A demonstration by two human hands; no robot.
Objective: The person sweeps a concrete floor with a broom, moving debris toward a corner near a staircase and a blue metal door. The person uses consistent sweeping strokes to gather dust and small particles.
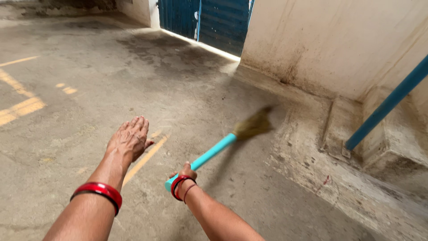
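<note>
Floor: bare grey concrete floor (80, 147), stained and dusty, darker patch far centre; faded yellow painted lines (20, 109) at far left, another yellow stripe running under the near hands.
Walls: cream plastered wall (339, 44) at right, grimy along its base, meeting a raised concrete kerb (312, 147) that runs from far centre to near right.
Door: blue corrugated metal gate (214, 20) at far centre, daylight showing under it.
Pipe: slanted blue pipe (388, 105) at far right against the wall.
Right hand (186, 173): closed around the near end of the turquoise-handled grass broom (223, 145); red bangles at the wrist.
Broom: centre of scene, handle angled away to the right, straw head blurred, low over the floor just beside the kerb.
Left hand (130, 139): empty, fingers spread flat, palm down, held out above the floor left of the broom; red bangle (99, 191) on the forearm.
</note>
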